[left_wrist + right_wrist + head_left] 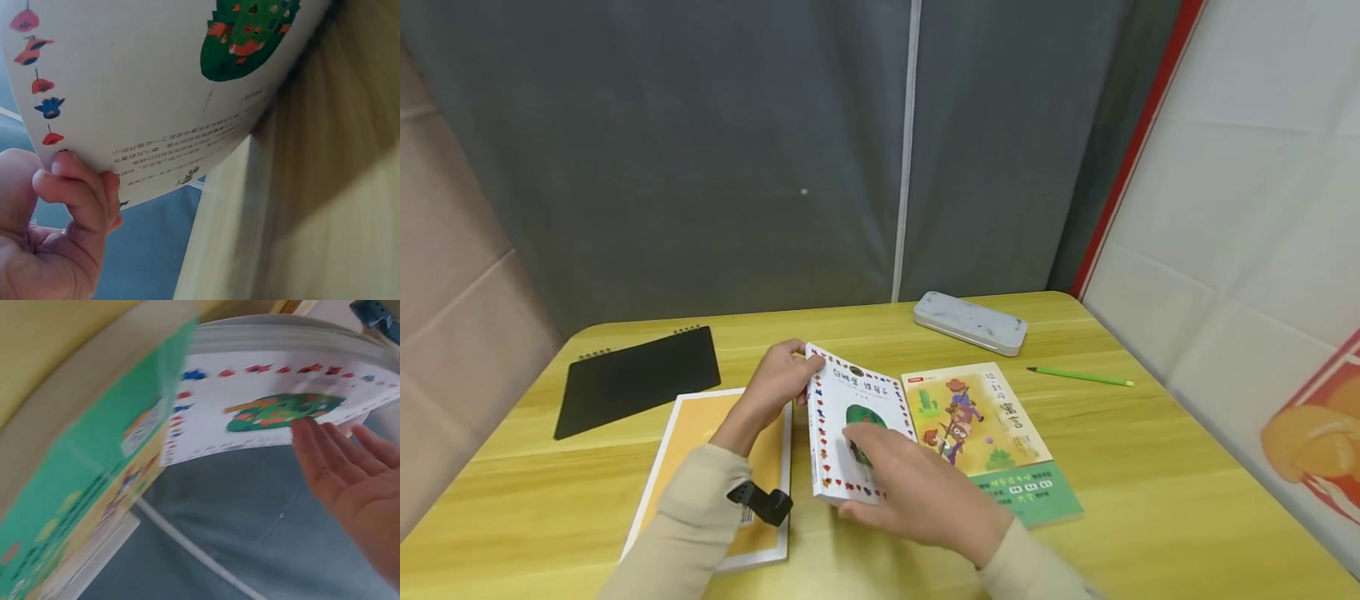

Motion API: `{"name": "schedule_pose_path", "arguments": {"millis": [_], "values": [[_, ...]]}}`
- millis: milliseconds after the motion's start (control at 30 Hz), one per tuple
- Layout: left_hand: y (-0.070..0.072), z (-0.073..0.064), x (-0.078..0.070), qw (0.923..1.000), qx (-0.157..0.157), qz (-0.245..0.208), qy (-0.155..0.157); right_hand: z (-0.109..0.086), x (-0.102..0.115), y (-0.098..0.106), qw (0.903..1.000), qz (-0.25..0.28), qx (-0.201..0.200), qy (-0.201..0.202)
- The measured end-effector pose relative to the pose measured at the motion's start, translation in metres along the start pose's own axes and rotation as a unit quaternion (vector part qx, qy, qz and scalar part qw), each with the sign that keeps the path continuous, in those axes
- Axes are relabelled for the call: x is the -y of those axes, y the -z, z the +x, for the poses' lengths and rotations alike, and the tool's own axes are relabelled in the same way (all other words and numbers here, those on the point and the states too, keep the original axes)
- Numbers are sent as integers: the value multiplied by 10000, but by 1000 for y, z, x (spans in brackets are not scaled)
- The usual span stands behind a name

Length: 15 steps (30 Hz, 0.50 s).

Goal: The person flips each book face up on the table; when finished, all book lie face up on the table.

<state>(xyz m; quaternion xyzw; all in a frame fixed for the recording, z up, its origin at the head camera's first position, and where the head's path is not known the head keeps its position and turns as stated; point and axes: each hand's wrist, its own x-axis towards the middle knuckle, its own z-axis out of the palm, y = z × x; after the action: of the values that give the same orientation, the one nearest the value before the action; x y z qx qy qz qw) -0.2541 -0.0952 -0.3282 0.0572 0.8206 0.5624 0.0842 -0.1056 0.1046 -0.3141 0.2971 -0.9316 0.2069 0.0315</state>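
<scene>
A white picture book (838, 417) with a border of small red and blue figures and a green picture is held tilted above the table. My left hand (772, 382) grips it at its upper left corner; the left wrist view shows the curled fingers (81, 187) against its back cover. Over the front cover reaches my right hand (925, 492). Its fingers (325, 456) look fairly straight in the right wrist view, with the tips at the green picture. Whether they press on the cover is hard to tell. Right of it lies a yellow and green book (977, 417).
An orange book with white edges (700, 467) lies under the left forearm. Behind it rests a black spiral notepad (640, 379). A grey pencil case (970, 322) and a green pencil (1078, 377) lie at the back right. A dark curtain (722, 167) hangs behind the table.
</scene>
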Motion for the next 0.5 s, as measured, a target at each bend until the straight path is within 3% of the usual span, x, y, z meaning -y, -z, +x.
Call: {"name": "schedule_pose_path", "arguments": {"millis": [100,267,367,500], "values": [[1,0,6,9999,-21,2,99,-7,-14,1,9978,-121,447,-468],[3,-1,15,9995,-63,38,294,-20,-42,0,9863,-121,1138,-1189],[4,0,22,9991,-113,106,401,-24,-53,-1,9806,-60,1381,-1392],[5,-1,31,9982,-75,292,516,-28,-59,-3,9805,-180,1419,-1349]]}}
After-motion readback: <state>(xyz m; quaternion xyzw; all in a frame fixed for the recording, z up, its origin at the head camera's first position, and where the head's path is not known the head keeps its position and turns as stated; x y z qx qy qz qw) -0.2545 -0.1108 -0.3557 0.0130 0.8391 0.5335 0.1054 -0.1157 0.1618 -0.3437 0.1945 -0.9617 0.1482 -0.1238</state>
